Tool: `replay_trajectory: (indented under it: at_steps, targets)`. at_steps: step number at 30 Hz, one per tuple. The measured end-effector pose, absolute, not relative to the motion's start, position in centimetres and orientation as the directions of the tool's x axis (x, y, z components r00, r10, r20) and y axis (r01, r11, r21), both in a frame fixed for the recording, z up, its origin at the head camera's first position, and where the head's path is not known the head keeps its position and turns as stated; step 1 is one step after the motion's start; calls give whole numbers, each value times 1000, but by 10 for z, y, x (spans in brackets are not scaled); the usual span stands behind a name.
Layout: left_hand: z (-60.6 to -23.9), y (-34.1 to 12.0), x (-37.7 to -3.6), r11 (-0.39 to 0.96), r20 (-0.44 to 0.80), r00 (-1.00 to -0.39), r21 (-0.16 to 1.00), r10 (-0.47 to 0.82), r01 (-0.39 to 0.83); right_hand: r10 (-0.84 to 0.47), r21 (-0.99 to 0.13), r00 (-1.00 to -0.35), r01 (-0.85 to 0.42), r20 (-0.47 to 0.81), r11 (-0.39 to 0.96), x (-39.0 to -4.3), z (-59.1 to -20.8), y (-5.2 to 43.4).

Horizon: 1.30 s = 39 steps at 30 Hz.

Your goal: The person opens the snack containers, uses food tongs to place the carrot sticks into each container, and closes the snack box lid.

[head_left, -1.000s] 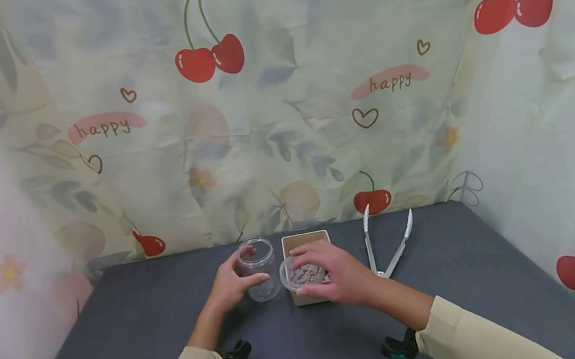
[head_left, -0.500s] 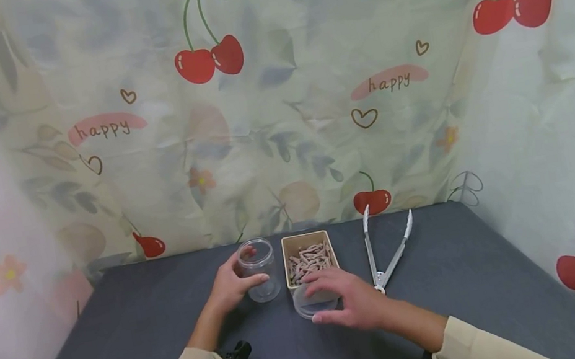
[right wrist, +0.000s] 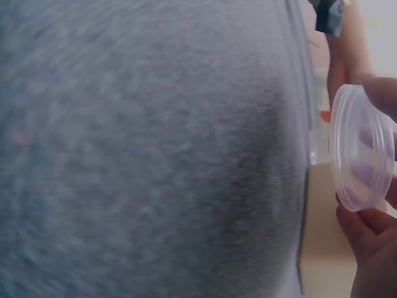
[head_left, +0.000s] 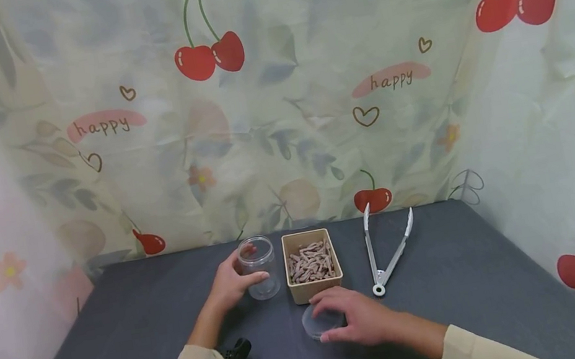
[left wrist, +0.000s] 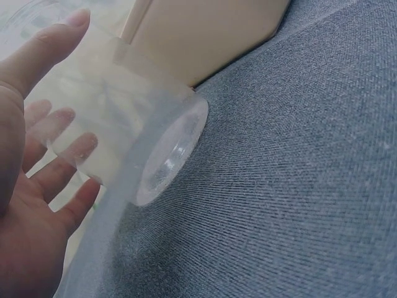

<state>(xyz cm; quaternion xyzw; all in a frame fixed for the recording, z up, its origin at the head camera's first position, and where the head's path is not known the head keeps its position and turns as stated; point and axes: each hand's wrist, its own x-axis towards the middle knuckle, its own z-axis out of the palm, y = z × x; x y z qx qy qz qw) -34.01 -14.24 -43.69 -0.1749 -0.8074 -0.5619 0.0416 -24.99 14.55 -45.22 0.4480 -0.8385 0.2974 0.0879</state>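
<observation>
Just lid (head_left: 321,322) under right fingers (head_left: 336,310)

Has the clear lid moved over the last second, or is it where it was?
Yes. The right hand has carried the clear lid from over the tan box toward the person; it is now at the table in front of the box.

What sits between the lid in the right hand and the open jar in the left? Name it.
Nothing visible blocks that path. The right hand holds the clear lid low over the table, in front of the tan box of sticks. The jar, gripped by the left hand, stands beside that box.
</observation>
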Motion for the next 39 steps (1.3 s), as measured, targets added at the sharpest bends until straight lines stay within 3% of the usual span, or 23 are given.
replay_trajectory:
  at_steps: [4, 14, 26, 30, 39]
  targets:
    - [-429, -141, -333, 315, 258, -934, 890, 247, 329, -710, -433, -594, -791, 378, 432, -249, -457, 146]
    - [-455, -146, -354, 304, 280, -935, 891, 218, 338, -716, -392, -595, -796, 366, 461, -255, -467, 145]
    - [-440, -144, -343, 297, 269, -934, 895, 234, 332, -725, -366, -592, -800, 351, 476, -261, -467, 144]
    - [-453, -145, -353, 301, 280, -933, 890, 227, 341, -736, -351, -580, -809, 349, 472, -263, -467, 145]
    - [-455, -146, -354, 308, 284, -933, 887, 220, 343, -750, -349, -605, -786, 267, 511, -262, -462, 145]
